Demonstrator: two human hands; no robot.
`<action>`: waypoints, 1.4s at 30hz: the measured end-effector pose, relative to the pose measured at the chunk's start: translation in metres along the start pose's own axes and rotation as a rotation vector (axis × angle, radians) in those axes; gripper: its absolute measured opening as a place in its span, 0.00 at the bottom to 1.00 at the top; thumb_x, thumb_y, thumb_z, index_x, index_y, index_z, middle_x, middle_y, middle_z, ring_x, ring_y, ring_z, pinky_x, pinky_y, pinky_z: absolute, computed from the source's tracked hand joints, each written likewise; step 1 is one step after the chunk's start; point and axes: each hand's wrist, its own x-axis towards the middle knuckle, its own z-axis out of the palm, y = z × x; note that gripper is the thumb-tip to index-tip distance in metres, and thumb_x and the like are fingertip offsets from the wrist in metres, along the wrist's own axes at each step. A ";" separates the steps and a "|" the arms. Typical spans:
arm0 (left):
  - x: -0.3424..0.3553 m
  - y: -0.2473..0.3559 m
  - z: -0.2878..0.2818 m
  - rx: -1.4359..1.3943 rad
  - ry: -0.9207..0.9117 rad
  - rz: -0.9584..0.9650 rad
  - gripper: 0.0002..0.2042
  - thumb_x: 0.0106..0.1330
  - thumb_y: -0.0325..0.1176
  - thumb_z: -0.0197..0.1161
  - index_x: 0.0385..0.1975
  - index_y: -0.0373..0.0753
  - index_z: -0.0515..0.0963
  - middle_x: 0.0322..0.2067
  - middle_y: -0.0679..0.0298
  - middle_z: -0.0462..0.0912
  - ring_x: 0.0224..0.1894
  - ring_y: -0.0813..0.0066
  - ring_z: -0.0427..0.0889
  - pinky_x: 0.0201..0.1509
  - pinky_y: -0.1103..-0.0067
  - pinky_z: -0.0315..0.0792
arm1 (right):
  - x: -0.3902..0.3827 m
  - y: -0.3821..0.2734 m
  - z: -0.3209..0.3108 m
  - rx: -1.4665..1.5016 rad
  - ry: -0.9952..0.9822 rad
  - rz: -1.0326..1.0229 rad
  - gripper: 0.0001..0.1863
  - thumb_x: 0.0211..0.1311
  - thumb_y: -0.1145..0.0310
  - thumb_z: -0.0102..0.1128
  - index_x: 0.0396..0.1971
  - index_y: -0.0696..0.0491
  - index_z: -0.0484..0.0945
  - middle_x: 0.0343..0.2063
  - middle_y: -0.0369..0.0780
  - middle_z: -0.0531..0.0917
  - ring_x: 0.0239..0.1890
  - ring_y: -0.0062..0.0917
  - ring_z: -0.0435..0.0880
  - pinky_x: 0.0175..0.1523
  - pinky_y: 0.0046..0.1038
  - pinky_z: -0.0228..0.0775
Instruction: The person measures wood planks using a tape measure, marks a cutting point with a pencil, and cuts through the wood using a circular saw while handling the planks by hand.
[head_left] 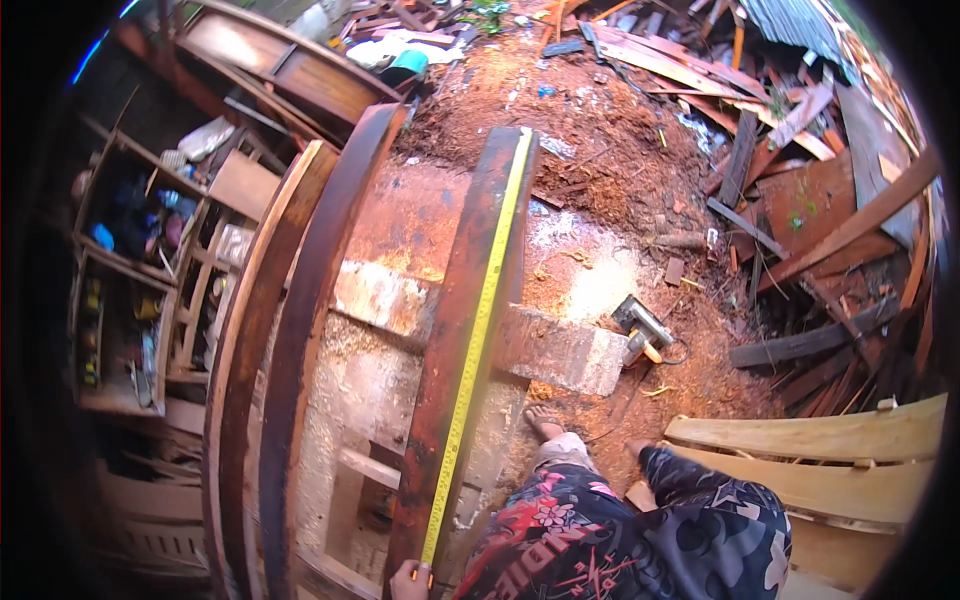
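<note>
My left hand (406,582) shows only partly at the lower edge, its fingers closed on the near end of a yellow tape measure (472,370). The tape's blade is stretched along the top of a thick reddish-brown wooden beam (462,260), reaching almost to its far end. A small orange-yellow piece shows at the fingers; the rest of the tape's near end is hidden. The beam lies across a pale, rough wooden block (565,347). My right hand is out of view.
Two dark beams (330,260) lie left of the measured one. A corded power tool (642,330) stands beside the block's right end. Pale planks (820,440) are at lower right, scrap wood (800,190) at upper right, open shelves (130,250) at far left. Sawdust covers the ground.
</note>
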 end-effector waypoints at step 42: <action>0.072 -0.028 -0.013 0.207 -0.156 -0.058 0.14 0.70 0.37 0.58 0.51 0.41 0.70 0.34 0.62 0.71 0.35 0.72 0.70 0.38 0.77 0.65 | -0.179 -0.061 -0.012 -0.263 -0.431 -0.185 0.27 0.66 0.48 0.42 0.51 0.51 0.80 0.48 0.47 0.83 0.52 0.44 0.82 0.59 0.41 0.71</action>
